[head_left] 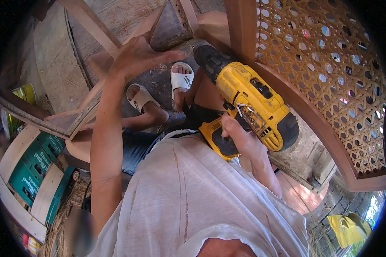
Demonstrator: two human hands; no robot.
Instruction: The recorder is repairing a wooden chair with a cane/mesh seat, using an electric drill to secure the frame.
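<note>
The biggest thing is a tan cane panel [319, 64], woven with lots of little holes, inside a smooth, curved brown wood rim [306, 103]. Straight wood bars [92, 23] are on the left. Below them are green plastic crates [34, 167] with pale flat boards (their insides are hidden). Near the rim is a chunky, scuffed yellow and black drill [255, 96]. The left hand [135, 55] is at the bars, thumb out; I cannot tell if it grips. The right hand [248, 143] is wrapped around the drill's handle.

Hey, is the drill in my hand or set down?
In hand: your right hand holds the drill by its handle, the thumb showing on the near side.
</note>
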